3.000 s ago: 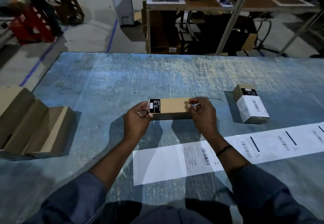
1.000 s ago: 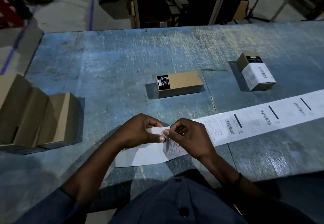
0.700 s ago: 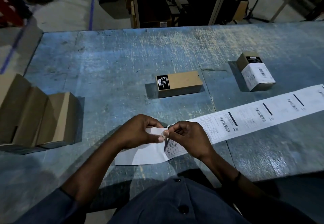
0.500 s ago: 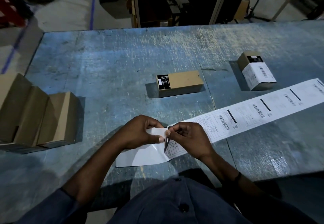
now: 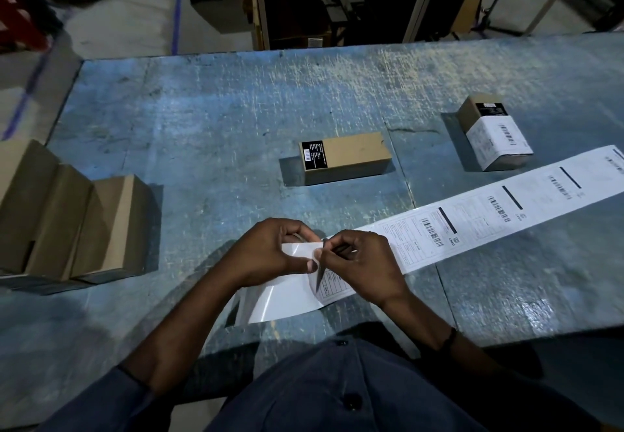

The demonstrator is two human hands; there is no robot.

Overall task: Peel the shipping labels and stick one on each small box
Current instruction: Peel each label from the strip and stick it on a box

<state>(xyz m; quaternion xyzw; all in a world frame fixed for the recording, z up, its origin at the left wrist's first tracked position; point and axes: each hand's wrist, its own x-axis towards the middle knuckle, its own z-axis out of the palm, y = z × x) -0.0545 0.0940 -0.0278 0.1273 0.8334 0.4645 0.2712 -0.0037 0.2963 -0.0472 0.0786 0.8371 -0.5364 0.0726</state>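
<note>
Far left, a row of cardboard boxes [image 5: 74, 215] is leaning together on the blue table [image 5: 202, 110]. Nearer the middle, by the front edge, the person's left hand [image 5: 270, 256] is pinching the bare white backing [image 5: 280, 300] at the end of the label strip [image 5: 506, 208] btwn thumb and curled fingers, holding that end up off the table. Right beside it, touching, the right hand [image 5: 366, 262] is pinching the lifted edge of the first label [image 5: 332, 284], fingers curled tight. That edge is standing away from the backing w/ a dark gap showing. Behind the hands, a brown box [image 5: 354, 154] is lying flat, top bare cardboard, w/ a black sticker [image 5: 314, 156] at its left end. The rest of the strip is running off to the right, printed barcodes facing up. Far right, just behind the strip, a small box [image 5: 472, 110] is sitting w/ a white shipping label [image 5: 499, 137] covering most of its top.
</note>
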